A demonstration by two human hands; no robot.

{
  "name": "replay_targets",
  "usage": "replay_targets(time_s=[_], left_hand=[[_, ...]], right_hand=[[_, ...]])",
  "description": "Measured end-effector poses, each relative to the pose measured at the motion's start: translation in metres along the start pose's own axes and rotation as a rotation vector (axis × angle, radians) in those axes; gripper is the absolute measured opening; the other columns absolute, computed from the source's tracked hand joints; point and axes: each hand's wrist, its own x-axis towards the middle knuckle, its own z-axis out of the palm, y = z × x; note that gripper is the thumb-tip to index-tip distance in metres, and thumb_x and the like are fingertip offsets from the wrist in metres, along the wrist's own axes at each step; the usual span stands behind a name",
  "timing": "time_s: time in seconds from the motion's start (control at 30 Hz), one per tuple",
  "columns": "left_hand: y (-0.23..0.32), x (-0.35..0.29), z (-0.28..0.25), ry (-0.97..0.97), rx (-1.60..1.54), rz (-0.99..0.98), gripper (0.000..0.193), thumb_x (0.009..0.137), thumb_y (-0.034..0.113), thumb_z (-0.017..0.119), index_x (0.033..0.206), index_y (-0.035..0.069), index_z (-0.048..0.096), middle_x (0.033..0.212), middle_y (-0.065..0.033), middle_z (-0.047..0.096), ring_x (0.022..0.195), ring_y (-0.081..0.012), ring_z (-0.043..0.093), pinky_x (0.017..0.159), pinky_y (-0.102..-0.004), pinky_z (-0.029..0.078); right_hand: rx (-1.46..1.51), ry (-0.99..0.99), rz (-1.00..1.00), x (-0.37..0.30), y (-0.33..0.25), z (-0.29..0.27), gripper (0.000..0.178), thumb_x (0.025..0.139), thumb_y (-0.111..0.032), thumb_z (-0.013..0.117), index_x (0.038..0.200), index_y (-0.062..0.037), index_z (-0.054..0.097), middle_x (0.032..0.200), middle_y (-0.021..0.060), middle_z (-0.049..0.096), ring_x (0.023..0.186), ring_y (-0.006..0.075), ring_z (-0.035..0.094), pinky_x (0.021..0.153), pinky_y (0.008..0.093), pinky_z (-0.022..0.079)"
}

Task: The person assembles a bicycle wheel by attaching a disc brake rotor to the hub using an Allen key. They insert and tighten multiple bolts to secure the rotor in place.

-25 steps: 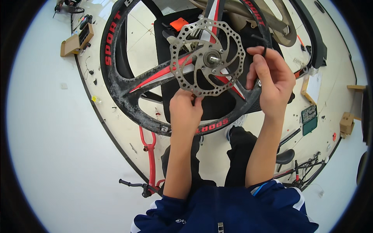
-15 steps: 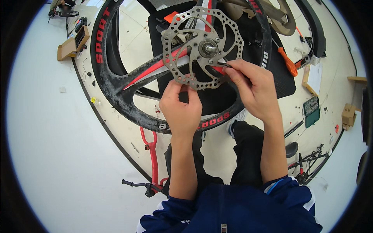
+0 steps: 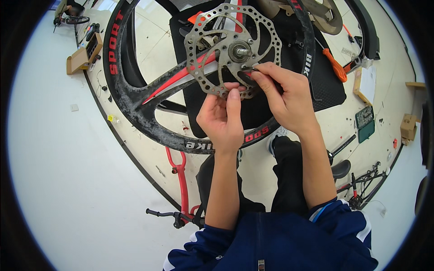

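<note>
A steel brake disc rotor (image 3: pixel 275 45) lies over the hub axle (image 3: pixel 242 53) of a black spoked bicycle wheel (image 3: pixel 118 86) with red and white markings. My right hand (image 3: pixel 289 92) pinches a small dark hex key (image 3: pixel 247 69) between thumb and fingers, its tip by the lower part of the rotor's centre. The far end of the key is hard to make out. At the rotor's lower rim, my left hand (image 3: pixel 224 117) is closed, thumb and fingertips on the metal edge; the curled fingers are partly hidden.
Beneath the wheel is a black padded surface (image 3: pixel 332 92). An orange-handled screwdriver (image 3: pixel 334 65) lies to the right. Beyond it are a green case (image 3: pixel 366 131) and a cardboard box (image 3: pixel 408 126). A red bike frame (image 3: pixel 182 185) is at lower left; a person (image 3: pixel 63 9) is far left.
My left hand has shifted right along the rotor's lower rim. My right hand and the hex key have moved slightly left and up, nearer the rotor's centre.
</note>
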Motion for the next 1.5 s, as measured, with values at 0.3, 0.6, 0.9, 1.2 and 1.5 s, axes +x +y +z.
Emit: replay_targets(time_s=[0.3, 0.6, 0.9, 1.2, 1.5], left_hand=[[-0.007, 0.007, 0.0, -0.008, -0.054, 0.045, 0.016, 0.097, 0.009, 0.056, 0.098, -0.006, 0.064, 0.087, -0.008, 0.068, 0.079, -0.0089, 0.061, 0.071, -0.0218, 0.047], [-0.008, 0.016, 0.006, -0.088, -0.037, 0.027, 0.028, 0.103, 0.018, 0.048, 0.103, -0.006, 0.062, 0.091, -0.007, 0.067, 0.081, -0.0098, 0.061, 0.076, -0.0232, 0.048], [-0.011, 0.015, 0.001, -0.065, -0.023, 0.005, 0.029, 0.103, 0.02, 0.051, 0.101, -0.005, 0.064, 0.091, -0.0058, 0.068, 0.08, -0.0082, 0.061, 0.074, -0.0231, 0.049], [-0.007, 0.014, 0.003, -0.087, -0.03, 0.001, 0.029, 0.103, 0.019, 0.05, 0.103, -0.006, 0.065, 0.093, -0.0062, 0.069, 0.082, -0.0093, 0.062, 0.075, -0.024, 0.05], [-0.008, 0.015, 0.007, -0.071, -0.008, 0.026, 0.029, 0.104, 0.018, 0.048, 0.097, -0.005, 0.064, 0.086, -0.0065, 0.07, 0.077, -0.009, 0.063, 0.072, -0.0235, 0.05]], right_hand=[[-0.043, 0.112, 0.001, -0.006, -0.005, 0.009, 0.01, 0.088, -0.003, 0.065, 0.096, 0.0031, 0.066, 0.074, 0.015, 0.065, 0.057, 0.0252, 0.06, 0.054, 0.0305, 0.047], [0.024, 0.239, 0.05, -0.01, -0.009, 0.025, 0.008, 0.09, -0.003, 0.062, 0.094, 0.0028, 0.065, 0.074, 0.0149, 0.067, 0.059, 0.0245, 0.065, 0.054, 0.0301, 0.048], [-0.005, 0.38, 0.17, -0.021, -0.029, 0.056, 0.007, 0.092, -0.003, 0.059, 0.092, 0.0018, 0.064, 0.073, 0.0164, 0.066, 0.059, 0.026, 0.065, 0.054, 0.0318, 0.048], [0.168, 0.3, 0.305, -0.022, -0.023, 0.049, 0.015, 0.095, -0.01, 0.059, 0.094, 0.0035, 0.065, 0.069, 0.0139, 0.065, 0.056, 0.0141, 0.06, 0.054, 0.0282, 0.046], [-0.13, -0.155, 0.071, 0.0, -0.003, -0.008, 0.009, 0.091, -0.009, 0.064, 0.093, -0.0007, 0.066, 0.071, 0.0155, 0.062, 0.059, 0.0285, 0.06, 0.054, 0.0338, 0.046]])
